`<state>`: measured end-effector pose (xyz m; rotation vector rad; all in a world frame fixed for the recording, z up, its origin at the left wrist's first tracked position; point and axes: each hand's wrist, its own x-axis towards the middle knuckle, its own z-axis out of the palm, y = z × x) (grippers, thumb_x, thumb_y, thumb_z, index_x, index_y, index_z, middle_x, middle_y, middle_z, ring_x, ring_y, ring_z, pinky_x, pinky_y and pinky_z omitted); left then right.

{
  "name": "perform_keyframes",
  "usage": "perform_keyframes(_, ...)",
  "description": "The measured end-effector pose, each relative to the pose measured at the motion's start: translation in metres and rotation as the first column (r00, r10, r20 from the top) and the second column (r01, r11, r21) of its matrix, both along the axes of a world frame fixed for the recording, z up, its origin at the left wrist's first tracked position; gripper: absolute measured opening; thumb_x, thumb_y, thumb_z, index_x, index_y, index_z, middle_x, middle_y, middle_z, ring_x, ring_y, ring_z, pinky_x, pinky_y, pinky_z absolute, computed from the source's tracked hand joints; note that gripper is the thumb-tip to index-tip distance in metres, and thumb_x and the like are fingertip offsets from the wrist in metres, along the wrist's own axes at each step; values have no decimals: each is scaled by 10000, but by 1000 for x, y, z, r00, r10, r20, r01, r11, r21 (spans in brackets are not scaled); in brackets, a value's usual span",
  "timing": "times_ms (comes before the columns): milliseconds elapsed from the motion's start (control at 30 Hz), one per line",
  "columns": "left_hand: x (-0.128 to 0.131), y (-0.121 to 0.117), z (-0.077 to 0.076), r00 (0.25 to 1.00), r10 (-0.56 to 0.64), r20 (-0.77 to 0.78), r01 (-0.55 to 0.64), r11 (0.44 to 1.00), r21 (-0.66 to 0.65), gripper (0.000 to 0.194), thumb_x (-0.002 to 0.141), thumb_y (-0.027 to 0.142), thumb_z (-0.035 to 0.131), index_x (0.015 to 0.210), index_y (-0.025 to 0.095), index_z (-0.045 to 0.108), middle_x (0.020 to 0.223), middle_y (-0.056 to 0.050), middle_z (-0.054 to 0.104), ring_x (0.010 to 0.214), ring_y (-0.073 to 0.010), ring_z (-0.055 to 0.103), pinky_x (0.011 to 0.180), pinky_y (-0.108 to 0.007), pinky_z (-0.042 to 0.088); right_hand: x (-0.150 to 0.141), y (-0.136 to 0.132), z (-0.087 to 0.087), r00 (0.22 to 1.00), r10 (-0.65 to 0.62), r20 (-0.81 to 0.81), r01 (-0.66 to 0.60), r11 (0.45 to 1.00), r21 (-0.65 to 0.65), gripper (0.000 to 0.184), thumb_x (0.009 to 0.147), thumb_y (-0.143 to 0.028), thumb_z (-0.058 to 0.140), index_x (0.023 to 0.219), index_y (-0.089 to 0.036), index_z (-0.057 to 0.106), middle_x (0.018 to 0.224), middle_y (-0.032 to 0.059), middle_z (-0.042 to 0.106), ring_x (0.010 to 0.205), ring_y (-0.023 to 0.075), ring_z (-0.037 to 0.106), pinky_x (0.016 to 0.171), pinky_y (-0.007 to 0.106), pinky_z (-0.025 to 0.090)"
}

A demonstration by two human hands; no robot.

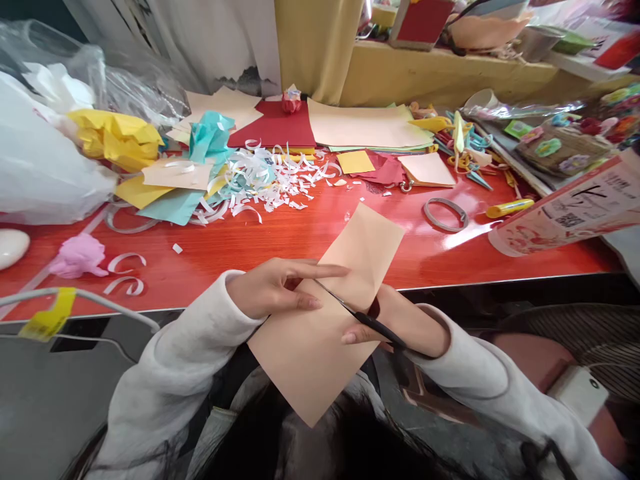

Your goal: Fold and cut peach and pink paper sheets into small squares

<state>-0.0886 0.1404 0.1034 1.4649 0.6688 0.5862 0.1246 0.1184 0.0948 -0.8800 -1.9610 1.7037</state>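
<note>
A sheet of peach paper [320, 353] is held at the front edge of the red table, its lower corner hanging over my lap. My left hand [280, 287] grips the sheet from its left side, index finger and thumb lying on top and the other fingers curled. In my right hand [395, 320] is a pair of scissors [370, 322] with black handles. Their blades lie across the sheet, pointing up and left toward my left fingers, with a cut opening from the right edge. Part of the scissors is hidden beneath the paper.
White paper shreds [270, 177] are heaped at the back of the red table [240, 253], by coloured paper and a yellow crumpled sheet [117, 140]. To the right are a grey ring [445, 215], a yellow marker [510, 208] and a tall printed cup [565, 203]. A pink lump [80, 255] sits left.
</note>
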Motion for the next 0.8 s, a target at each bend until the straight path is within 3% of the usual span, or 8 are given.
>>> perform_keyframes(67,1,0,0,1000,-10,17,10,999,-49,472,697,83,654,1153,194,602,1103,-57,659,1039,-230,594,800,-274,505,-1,1,2,1000,6,-3,-5,998,67,665,694,-307,715,1306,-265,457,1077,30,626,898,193,620,784,316,516)
perform_keyframes(167,0,0,-2,1000,-5,18,6,997,-73,474,700,77,656,1157,191,599,1090,-45,664,1102,-225,553,858,-265,476,-1,1,4,1000,-13,3,13,996,83,626,695,-325,717,1275,-251,495,985,19,651,1085,232,549,923,364,451)
perform_keyframes(300,1,0,-5,998,-10,62,18,992,-123,477,702,83,658,1160,203,597,782,-6,708,1084,-216,561,853,-265,478,-1,-1,3,999,-50,2,50,998,46,576,687,-335,724,1226,-243,542,720,-10,645,1039,233,576,866,354,487)
perform_keyframes(500,6,-2,-1,999,11,49,1,972,-236,487,671,48,658,1134,192,616,572,25,640,885,-199,641,728,-252,512,0,-2,1,995,-97,10,97,995,-13,456,657,-319,745,1088,-217,635,638,-10,624,792,206,637,650,287,535)
perform_keyframes(667,6,-3,-2,999,12,51,4,952,-306,513,651,62,681,1138,211,616,659,10,681,697,-162,656,597,-224,513,1,-2,1,995,-90,35,93,990,-104,456,661,-315,738,1092,-205,634,476,-55,524,523,151,585,455,238,479)
perform_keyframes(800,6,-2,-4,997,-25,69,47,941,-335,516,676,63,660,1162,226,597,778,-10,714,702,-150,660,627,-232,520,0,-1,2,995,-93,37,95,994,-48,546,651,-315,743,1167,-220,591,723,-1,650,769,185,635,630,272,526)
